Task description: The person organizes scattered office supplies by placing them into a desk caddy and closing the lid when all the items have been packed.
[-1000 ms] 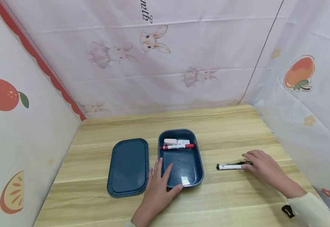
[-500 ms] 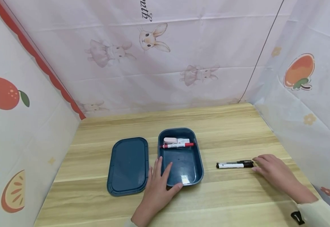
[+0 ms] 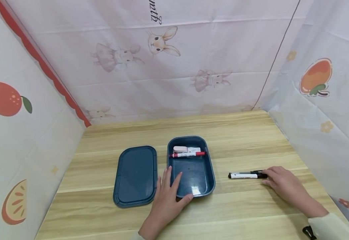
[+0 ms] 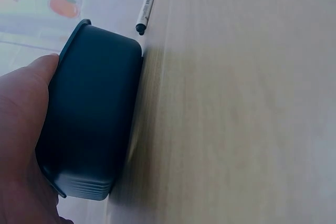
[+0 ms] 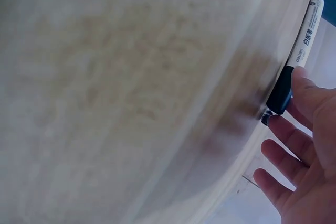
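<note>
A dark blue box (image 3: 193, 180) stands on the wooden table with its top off. My left hand (image 3: 167, 203) rests spread over its near left corner. In the left wrist view the thumb (image 4: 43, 69) lies at the box's rim. To the right lies a white whiteboard marker (image 3: 243, 176) with a black cap, and a clear pen (image 3: 256, 172) with a black cap lies close along its far side. My right hand (image 3: 285, 185) pinches the marker's capped end between thumb and index finger. Its other fingers (image 5: 286, 161) are spread loosely in the right wrist view.
Inside the box, at its far end, lie a red and white marker (image 3: 189, 154), a pale pink item (image 3: 180, 149) and a small white piece (image 3: 194, 150). The dark blue lid (image 3: 137, 176) lies flat left of the box. Printed cloth walls (image 3: 174, 83) enclose the table.
My right hand drew back to the right off the capped ends, then came back left onto them. The marker, the pen, the box and my left hand have stayed in place.
</note>
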The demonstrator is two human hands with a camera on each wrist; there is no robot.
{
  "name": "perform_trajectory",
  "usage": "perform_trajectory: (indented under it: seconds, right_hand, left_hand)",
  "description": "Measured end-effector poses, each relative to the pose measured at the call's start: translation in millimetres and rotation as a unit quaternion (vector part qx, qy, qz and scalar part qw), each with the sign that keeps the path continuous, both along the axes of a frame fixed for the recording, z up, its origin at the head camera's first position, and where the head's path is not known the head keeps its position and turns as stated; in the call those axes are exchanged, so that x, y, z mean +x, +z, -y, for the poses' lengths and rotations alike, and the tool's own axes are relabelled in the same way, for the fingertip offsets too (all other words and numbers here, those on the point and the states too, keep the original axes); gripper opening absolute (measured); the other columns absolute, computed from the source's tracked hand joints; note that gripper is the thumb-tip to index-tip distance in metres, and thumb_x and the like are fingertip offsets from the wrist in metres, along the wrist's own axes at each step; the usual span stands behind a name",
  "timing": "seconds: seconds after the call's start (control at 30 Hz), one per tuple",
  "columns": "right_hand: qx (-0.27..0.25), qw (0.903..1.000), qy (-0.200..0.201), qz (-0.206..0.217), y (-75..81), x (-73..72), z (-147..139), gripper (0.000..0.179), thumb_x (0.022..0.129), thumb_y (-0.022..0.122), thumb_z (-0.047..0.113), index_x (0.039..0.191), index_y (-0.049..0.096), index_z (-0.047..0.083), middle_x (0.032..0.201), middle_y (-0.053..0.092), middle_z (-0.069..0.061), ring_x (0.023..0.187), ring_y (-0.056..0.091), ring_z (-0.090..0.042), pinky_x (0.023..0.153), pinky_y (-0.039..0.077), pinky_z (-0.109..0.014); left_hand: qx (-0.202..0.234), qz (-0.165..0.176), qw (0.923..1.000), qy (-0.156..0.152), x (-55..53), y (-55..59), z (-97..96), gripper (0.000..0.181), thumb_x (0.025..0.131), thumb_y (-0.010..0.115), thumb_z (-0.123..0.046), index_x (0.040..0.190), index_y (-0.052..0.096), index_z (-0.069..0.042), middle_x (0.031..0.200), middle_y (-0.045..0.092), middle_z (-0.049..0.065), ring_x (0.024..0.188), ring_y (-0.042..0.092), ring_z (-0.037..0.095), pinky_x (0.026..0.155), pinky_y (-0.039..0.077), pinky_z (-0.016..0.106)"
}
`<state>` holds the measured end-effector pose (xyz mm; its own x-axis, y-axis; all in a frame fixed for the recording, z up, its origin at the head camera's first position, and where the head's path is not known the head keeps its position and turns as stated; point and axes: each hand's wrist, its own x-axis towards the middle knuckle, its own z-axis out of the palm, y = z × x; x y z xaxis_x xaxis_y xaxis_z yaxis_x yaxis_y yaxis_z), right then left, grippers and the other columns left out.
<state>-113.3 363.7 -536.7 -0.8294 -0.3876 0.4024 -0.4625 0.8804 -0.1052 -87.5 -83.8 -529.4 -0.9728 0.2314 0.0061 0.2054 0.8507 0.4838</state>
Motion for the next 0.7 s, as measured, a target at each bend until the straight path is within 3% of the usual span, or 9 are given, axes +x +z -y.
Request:
perform_trajectory:
  seconds: [0.7]
  right_hand:
    - [0.033, 0.9969, 0.054, -0.047, -3.4, -4.3, 12, 0.024, 0.073, 0.083, 0.018, 0.093, 0.074, 0.009, 0.088, 0.069, 0.001, 0.083, 0.062, -0.020, 0.076, 0.051, -0.043]
  left_hand:
    - [0.007, 0.005, 1.0000, 0.002, 1.1, -0.2, -0.8, 0.087, 0.086, 0.047, -0.082, 0.158, 0.034, -0.034, 0.171, -0.004, 0.000, 0.157, 0.003, 0.030, 0.123, 0.007, 0.064]
